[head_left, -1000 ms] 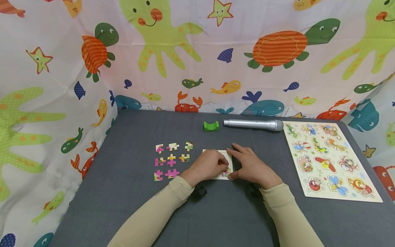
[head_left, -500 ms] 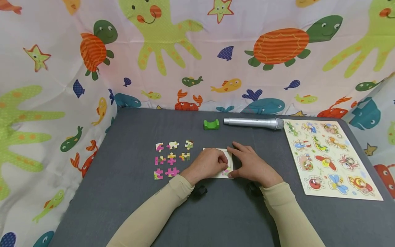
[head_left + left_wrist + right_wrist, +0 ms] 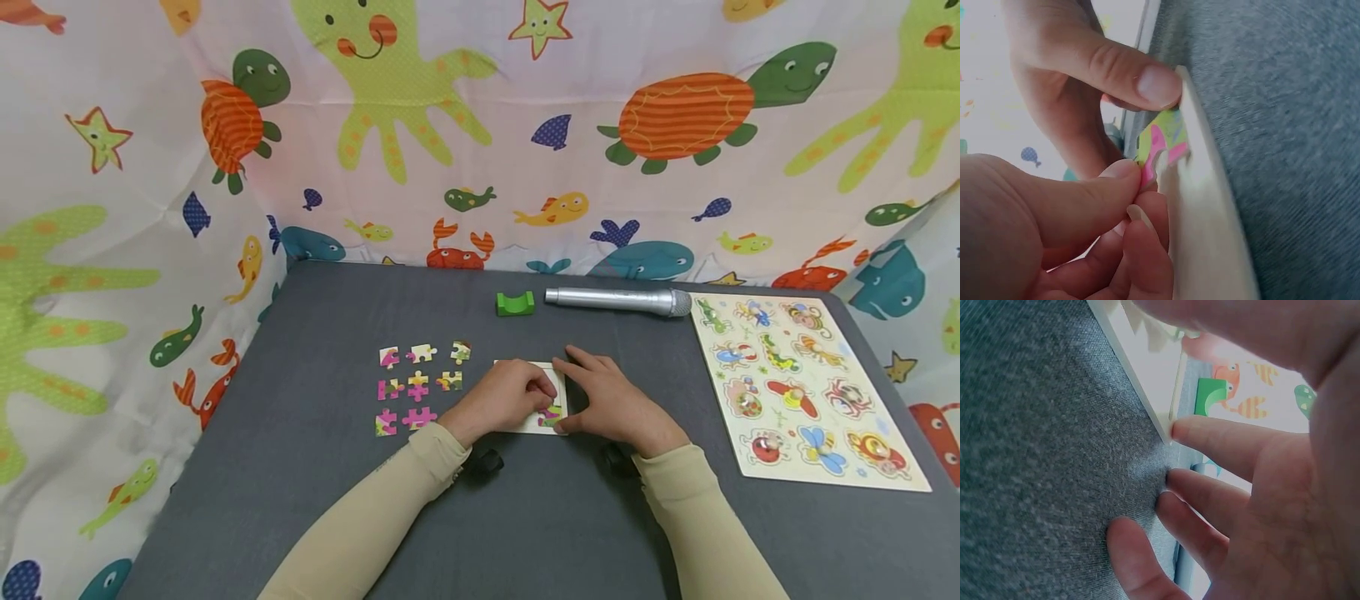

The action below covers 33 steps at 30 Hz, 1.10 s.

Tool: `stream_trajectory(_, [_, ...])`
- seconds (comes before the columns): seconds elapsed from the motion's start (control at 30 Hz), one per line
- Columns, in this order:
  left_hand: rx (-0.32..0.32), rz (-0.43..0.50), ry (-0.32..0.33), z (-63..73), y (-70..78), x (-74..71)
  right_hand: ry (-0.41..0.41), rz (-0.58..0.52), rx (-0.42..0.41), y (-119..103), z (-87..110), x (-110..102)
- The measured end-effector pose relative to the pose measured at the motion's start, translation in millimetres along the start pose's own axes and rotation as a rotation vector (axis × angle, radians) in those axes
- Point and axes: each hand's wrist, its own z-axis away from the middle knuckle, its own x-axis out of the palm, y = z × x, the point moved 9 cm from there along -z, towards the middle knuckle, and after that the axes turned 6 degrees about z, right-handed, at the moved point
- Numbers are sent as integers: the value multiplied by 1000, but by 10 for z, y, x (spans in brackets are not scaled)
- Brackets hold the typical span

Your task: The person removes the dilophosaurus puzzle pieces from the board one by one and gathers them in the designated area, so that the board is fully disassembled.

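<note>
My left hand (image 3: 504, 402) pinches a pink-and-green jigsaw puzzle piece (image 3: 1154, 140) between thumb and finger. The piece is at the near right corner of a small, pale puzzle tray (image 3: 528, 428), low against its raised rim. Along the tray's right side lies my right hand (image 3: 624, 408), thumb on the near corner and index fingertip at the far one. Its other fingers are spread over the cloth in the right wrist view. Left of the tray, several loose jigsaw pieces (image 3: 417, 387) lie in rough rows. My left hand hides much of the tray's inside.
Behind the tray are a green cradle-shaped block (image 3: 514, 305) and a silver microphone (image 3: 611, 301). A large board with insect pictures (image 3: 806, 392) lies at the right. A curtain with sea animals (image 3: 465, 125) hangs around the grey table (image 3: 315, 517).
The piece in my left fingers has shifted slightly and shows its pink and green face more clearly. Both hands stay almost where they were.
</note>
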Motion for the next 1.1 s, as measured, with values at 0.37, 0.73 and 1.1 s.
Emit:
stream_trajectory(0.37, [-89,47,69,426,-373,-498,-21,14,3,-26,-48,58])
stream_trajectory(0.73, [-152,-5,84,721,-654,-781,-20,1,9,65,-33,33])
stream_trajectory(1.1, [-157,-15,120,788,-739,-834,-19,-3,0,50,-56,38])
